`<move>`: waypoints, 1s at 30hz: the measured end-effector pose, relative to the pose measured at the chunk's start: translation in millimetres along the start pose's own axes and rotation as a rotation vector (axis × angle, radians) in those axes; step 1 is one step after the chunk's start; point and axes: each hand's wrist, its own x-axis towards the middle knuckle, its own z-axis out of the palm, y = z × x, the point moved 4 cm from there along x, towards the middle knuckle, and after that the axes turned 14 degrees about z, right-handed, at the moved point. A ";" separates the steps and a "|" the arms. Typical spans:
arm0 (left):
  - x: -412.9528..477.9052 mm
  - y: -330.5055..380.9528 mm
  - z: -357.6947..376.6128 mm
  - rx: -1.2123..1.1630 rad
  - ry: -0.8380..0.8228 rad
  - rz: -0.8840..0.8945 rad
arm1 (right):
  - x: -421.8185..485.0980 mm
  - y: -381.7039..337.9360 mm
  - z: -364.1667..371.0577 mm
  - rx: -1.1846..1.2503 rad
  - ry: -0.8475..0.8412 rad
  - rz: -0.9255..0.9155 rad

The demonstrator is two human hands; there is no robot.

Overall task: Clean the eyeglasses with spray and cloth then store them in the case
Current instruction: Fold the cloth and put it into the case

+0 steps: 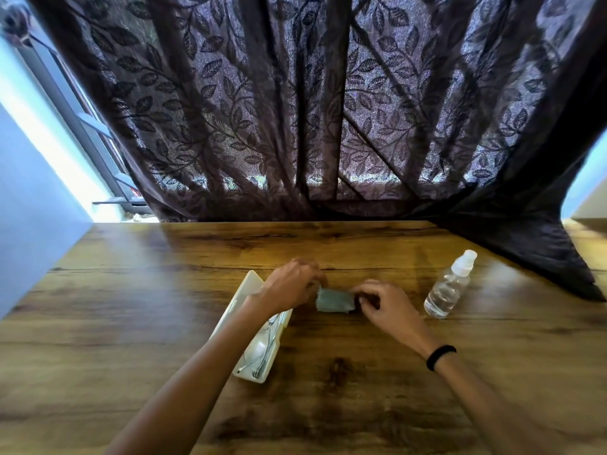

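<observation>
A small grey-green cloth (335, 301) is stretched just above the wooden table between both hands. My left hand (290, 285) pinches its left edge and my right hand (382, 302) pinches its right edge. The eyeglasses (267, 351), thin metal frame, lie folded inside the open white case (251, 290), which sits under my left forearm. A clear spray bottle (448, 287) with a white nozzle stands upright to the right of my right hand.
The wooden table (328, 405) runs to a far edge where a dark leaf-patterned curtain (312, 110) hangs; its right end drapes onto the table behind the bottle. A pale wall stands at the left.
</observation>
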 end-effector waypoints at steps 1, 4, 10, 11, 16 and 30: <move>2.0 -0.1 -1.9 0.001 0.040 -0.016 | 1.6 0.8 -3.6 0.040 0.044 0.030; 8.0 -1.9 3.6 -0.027 -0.035 -0.079 | 10.1 4.0 -6.9 0.028 0.109 0.098; 13.6 -2.3 12.6 -0.073 -0.163 -0.144 | 22.6 10.1 13.6 -0.099 -0.016 0.178; 13.5 -1.4 11.9 -0.098 -0.160 -0.153 | 22.7 7.9 13.3 -0.089 -0.018 0.179; 0.7 2.3 -0.4 -0.446 0.005 -0.347 | 15.4 -2.0 3.4 0.335 -0.120 0.260; -149.1 21.3 -37.4 -0.785 0.689 -0.842 | 15.8 -123.0 45.9 0.645 -0.444 0.077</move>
